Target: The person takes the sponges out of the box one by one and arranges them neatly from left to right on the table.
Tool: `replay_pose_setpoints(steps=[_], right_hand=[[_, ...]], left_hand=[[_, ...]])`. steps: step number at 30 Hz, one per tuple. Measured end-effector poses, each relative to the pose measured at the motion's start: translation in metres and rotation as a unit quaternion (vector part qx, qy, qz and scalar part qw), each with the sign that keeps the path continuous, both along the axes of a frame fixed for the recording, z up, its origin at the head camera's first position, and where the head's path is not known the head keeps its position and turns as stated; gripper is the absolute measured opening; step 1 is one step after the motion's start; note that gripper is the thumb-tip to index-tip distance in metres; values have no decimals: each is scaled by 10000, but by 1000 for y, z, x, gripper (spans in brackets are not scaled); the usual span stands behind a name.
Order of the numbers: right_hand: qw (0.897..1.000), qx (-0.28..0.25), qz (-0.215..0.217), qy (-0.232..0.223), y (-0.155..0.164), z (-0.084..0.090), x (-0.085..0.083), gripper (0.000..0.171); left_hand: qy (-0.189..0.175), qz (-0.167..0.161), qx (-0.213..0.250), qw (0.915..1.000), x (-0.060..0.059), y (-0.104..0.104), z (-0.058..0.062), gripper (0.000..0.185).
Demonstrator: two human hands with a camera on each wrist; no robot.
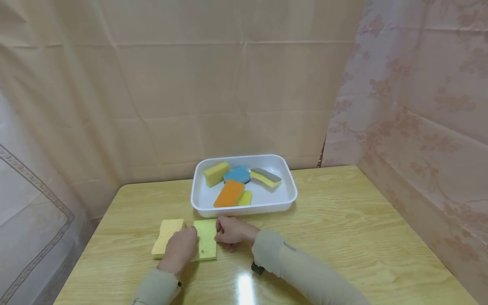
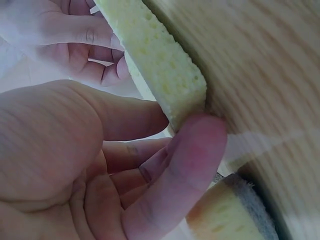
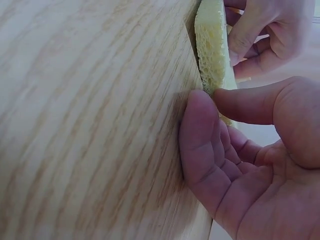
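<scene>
A pale yellow-green sponge [image 1: 206, 241] lies on the table in front of the tray, between both hands. My left hand [image 1: 181, 249] pinches its left edge; in the left wrist view the thumb and index finger meet at a corner of the sponge [image 2: 165, 65]. On the opposite edge, my right hand [image 1: 233, 231] pinches the sponge [image 3: 210, 45] between thumb and curled fingers. Just left of my left hand lies a pale orange-yellow sponge [image 1: 167, 233], partly covered by that hand. Its grey scouring side [image 2: 252, 205] shows in the left wrist view.
Behind the hands stands a white tray [image 1: 267, 208]. It holds a yellow sponge [image 1: 216, 173], a blue sponge [image 1: 238, 174], an orange sponge [image 1: 229, 193], a small yellow piece [image 1: 245, 198] and a grey-and-yellow sponge [image 1: 266, 178]. A beige curtain [image 1: 228, 97] hangs behind the wooden table [image 1: 343, 228].
</scene>
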State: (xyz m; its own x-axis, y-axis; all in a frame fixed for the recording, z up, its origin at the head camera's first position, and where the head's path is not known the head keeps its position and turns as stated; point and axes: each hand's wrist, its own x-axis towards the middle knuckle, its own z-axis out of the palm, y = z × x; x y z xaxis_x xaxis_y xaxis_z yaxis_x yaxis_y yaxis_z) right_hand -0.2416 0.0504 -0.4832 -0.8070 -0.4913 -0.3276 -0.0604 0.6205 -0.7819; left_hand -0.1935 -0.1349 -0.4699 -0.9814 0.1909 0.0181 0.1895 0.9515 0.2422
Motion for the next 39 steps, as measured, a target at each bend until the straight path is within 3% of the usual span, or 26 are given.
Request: replay_pose_setpoints(steps=[10, 14, 18, 27, 33, 39], right_hand=[[9995, 226, 97, 184, -4, -1, 2, 20], [9993, 284, 86, 216, -3, -2, 1, 21], [9998, 117, -23, 185, -2, -4, 0, 21], [9992, -361, -147, -2, 7, -3, 1, 18], [9972, -726, 43, -160, 15, 15, -1, 13], [9974, -674, 243, 62, 23, 45, -5, 11]], left_hand=[[-141, 62, -178, 9997, 0, 0, 2, 17], [-5, -2, -266, 9996, 0, 0, 5, 18], [92, -71, -353, 9993, -1, 0, 10, 20], [-123, -154, -408, 9990, -6, 0, 18, 19], [-41, -208, -534, 9983, -11, 1, 26, 21], [610, -463, -286, 9967, -16, 5, 35, 29]])
